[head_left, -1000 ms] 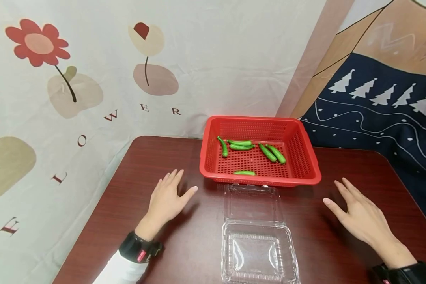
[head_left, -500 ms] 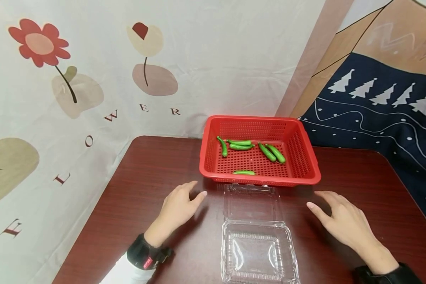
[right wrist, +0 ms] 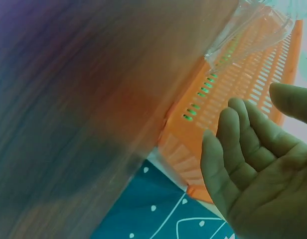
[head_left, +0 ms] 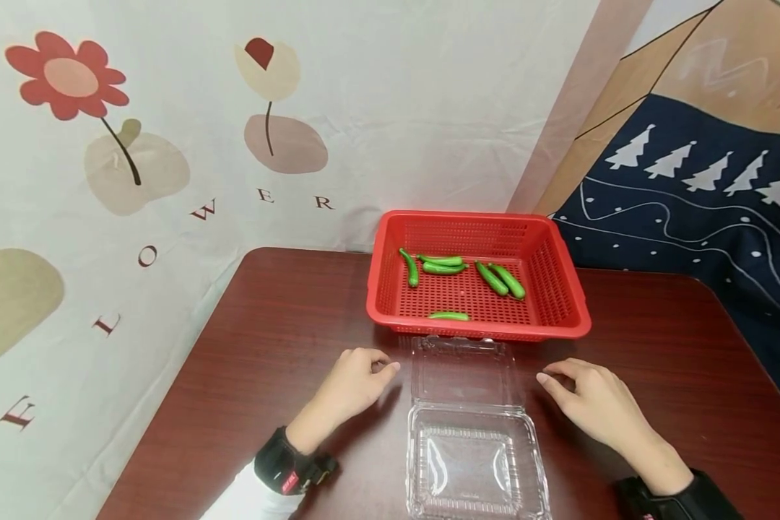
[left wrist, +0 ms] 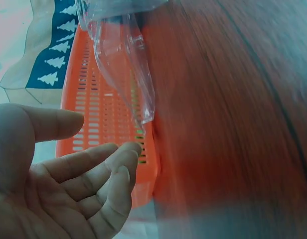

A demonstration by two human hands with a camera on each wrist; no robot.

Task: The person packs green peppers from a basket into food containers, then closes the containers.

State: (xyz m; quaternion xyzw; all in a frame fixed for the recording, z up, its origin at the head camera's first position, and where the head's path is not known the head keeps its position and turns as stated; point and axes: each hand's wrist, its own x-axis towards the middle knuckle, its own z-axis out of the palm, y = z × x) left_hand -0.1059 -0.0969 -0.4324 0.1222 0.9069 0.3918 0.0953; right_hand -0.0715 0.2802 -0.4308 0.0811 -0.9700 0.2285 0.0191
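A clear plastic clamshell box (head_left: 471, 462) lies unfolded on the table, its lid (head_left: 464, 372) pointing toward the red basket. To the left of the lid is my left hand (head_left: 351, 386), apart from it, fingers loosely bent and holding nothing. My right hand (head_left: 594, 401) is on the lid's other side, also with nothing in it. Both wrist views show a gap between thumb and fingers. Inside the red basket (head_left: 477, 328) lie several green peppers, such as the curved pepper (head_left: 409, 269) at its left and the pepper (head_left: 448, 315) by the near wall.
The dark reddish-brown table (head_left: 266, 318) meets a white flower-print cloth (head_left: 396, 108) behind and on the left. A navy cloth with white trees (head_left: 689, 202) hangs at the right. The basket stands near the table's back edge.
Both hands have moved inward, toward the two sides of the clamshell's lid, and slightly nearer the person. Their fingers have gone from spread to bent. Basket, peppers and box stay put.
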